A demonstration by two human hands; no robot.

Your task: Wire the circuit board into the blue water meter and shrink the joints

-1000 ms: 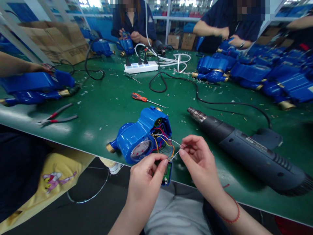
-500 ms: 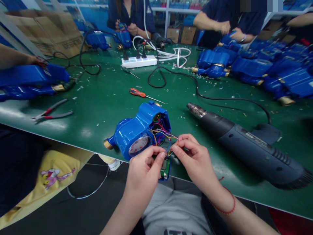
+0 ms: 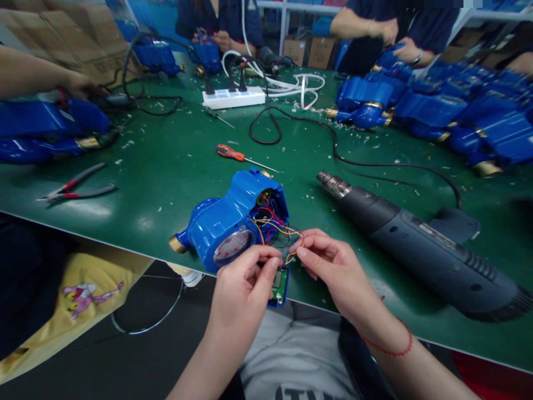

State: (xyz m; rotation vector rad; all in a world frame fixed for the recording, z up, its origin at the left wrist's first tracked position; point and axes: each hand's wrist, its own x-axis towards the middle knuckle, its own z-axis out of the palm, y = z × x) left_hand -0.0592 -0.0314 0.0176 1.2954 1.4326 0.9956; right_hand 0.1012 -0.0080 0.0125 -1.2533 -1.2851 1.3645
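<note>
A blue water meter (image 3: 222, 219) with a brass fitting lies at the table's near edge, its housing uncovered. Thin coloured wires (image 3: 277, 222) run out of the housing to a small green circuit board (image 3: 280, 286) in a blue cover at the edge. My left hand (image 3: 245, 283) pinches at the wire ends just above the board, thumb against forefinger. Between the thumb and fingers of my right hand (image 3: 328, 264) are the wires, held to the right of the housing. The fingers hide the exact wire ends.
A heat gun (image 3: 408, 239) lies on the right, its cord trailing back. Behind the meter is an orange screwdriver (image 3: 231, 153); pliers (image 3: 79, 186) lie left. A white power strip (image 3: 233, 98) and more blue meters (image 3: 433, 114) stand farther back. Co-workers' hands (image 3: 408, 51) work across the table.
My right hand has shifted slightly right and down, fingers a little apart from the left hand. At left, a co-worker's hand has come forward over a meter with a dark tool.
</note>
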